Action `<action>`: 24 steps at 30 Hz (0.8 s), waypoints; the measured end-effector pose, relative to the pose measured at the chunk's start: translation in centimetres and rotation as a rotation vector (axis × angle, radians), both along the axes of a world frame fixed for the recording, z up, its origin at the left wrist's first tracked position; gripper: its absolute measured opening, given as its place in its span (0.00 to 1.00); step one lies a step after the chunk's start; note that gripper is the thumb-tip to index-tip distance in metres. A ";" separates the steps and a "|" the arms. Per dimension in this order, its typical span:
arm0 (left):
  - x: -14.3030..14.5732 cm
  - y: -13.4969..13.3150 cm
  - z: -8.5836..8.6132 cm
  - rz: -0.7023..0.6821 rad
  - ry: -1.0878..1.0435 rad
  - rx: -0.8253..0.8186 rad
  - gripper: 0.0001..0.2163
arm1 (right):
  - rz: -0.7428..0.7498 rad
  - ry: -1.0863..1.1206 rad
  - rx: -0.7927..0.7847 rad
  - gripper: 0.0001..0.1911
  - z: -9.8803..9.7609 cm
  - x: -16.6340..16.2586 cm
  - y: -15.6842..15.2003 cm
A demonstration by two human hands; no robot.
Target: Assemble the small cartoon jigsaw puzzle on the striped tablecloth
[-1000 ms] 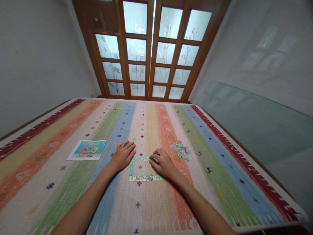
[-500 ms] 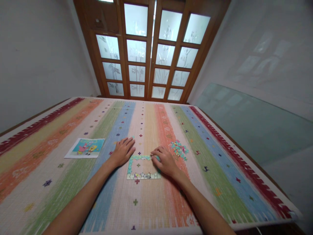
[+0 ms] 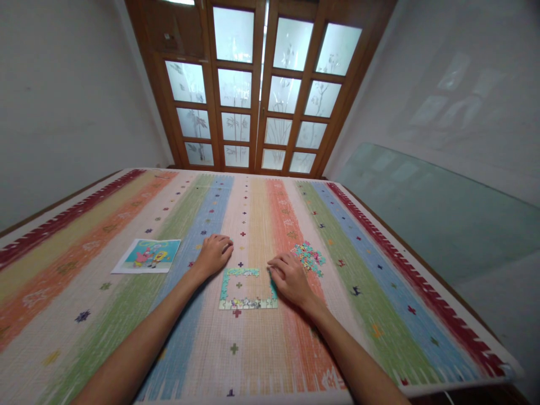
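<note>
A partly joined jigsaw puzzle border (image 3: 223, 289) lies on the striped cloth, teal at the top and sides, with a pale lower edge. Its top strip stops short of the right side. My right hand (image 3: 291, 278) is at the top right corner, fingers curled in a pinch over the right strip; whatever lies between the fingertips is hidden. Just above the top left corner rests my left hand (image 3: 214, 256), fingers bent together against the cloth, and what may be under them cannot be seen. A heap of loose puzzle pieces (image 3: 309, 257) sits beyond my right hand.
A printed cartoon picture (image 3: 149, 256) lies flat left of my left hand. The striped cloth (image 3: 261, 349) covers a wide table or bed. Behind it stand wooden doors with glass panes (image 3: 283, 93); a greenish panel (image 3: 434, 208) leans along the right wall.
My right hand has shifted slightly right, away from the top strip, uncovering a gap at the corner. The left hand's fingers have curled in from a flatter spread.
</note>
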State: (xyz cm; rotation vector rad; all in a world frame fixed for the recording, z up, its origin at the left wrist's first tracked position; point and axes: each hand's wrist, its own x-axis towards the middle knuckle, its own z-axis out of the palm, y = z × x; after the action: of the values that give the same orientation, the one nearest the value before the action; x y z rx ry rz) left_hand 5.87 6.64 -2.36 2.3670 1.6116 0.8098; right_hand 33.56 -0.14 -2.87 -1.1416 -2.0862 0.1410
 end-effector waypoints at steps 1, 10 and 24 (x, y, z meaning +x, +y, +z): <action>0.1 0.1 0.0 -0.002 -0.031 -0.005 0.08 | -0.001 0.001 -0.006 0.08 0.0 0.0 0.0; 1.4 0.0 0.9 -0.036 -0.396 -0.126 0.07 | 0.046 0.048 -0.041 0.08 0.3 -0.1 -0.3; 4.8 -6.5 3.0 -0.326 -0.770 -0.501 0.17 | 0.258 0.175 -0.088 0.07 1.3 -1.6 -1.8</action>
State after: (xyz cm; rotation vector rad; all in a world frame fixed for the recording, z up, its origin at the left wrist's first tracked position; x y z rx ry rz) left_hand 10.67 0.17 0.62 1.6033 0.9343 0.9403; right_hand 31.91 -1.97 -1.62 -0.8719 -2.0780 0.4435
